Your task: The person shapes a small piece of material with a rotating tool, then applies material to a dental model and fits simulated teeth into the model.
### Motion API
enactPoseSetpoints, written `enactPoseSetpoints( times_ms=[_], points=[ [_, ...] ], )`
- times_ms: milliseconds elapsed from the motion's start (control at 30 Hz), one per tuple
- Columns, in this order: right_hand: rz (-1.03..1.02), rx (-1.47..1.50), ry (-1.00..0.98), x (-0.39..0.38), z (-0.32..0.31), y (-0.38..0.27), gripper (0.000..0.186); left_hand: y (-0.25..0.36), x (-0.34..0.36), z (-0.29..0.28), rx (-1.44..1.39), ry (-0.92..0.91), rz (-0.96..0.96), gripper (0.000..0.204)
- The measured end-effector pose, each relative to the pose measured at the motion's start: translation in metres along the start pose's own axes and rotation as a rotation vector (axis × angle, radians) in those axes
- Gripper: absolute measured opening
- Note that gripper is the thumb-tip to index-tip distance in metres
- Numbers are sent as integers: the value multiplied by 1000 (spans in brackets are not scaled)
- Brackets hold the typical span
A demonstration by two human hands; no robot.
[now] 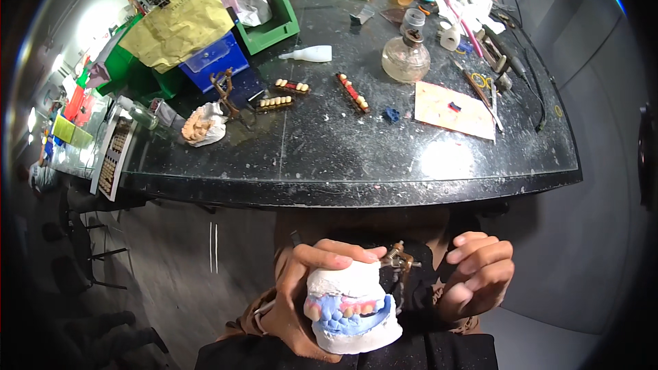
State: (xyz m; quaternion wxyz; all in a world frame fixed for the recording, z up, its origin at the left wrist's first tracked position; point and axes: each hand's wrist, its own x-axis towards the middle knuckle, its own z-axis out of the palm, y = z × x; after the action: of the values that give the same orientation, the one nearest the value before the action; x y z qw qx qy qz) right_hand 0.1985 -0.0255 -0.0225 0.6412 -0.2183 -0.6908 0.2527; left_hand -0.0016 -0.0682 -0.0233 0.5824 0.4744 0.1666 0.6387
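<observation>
Your left hand (pixel 291 308) curves around the side of the white dental model (pixel 349 286), digits gripping it above and below. Your right hand (pixel 480 275) is half open, fingers loosely curled, with nothing visible in it; a gap parts it from the model. The metal articulator (pixel 401 259) juts into that gap. You have the model on your side of the bench (pixel 322 154), short of its front edge. The plaster cast (pixel 204 125) and pale sheet (pixel 449 120) lie back from that edge, well apart.
</observation>
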Motion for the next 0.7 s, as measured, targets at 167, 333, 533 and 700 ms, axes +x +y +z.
enactPoseSetpoints(
  times_ms=[167,333,533,700],
  points=[
    [53,-41,151,1,8,3,28,-3,-2,-4,-62,1,-42,87],
    [-6,-147,17,7,2,-2,54,-12,-5,-2,-151,-39,-5,91],
    [-5,25,-60,4,13,3,46,-16,-4,4,-158,81,-86,80],
    [110,-82,70,14,9,2,35,-1,-1,0,102,-1,-191,83]
  ],
)
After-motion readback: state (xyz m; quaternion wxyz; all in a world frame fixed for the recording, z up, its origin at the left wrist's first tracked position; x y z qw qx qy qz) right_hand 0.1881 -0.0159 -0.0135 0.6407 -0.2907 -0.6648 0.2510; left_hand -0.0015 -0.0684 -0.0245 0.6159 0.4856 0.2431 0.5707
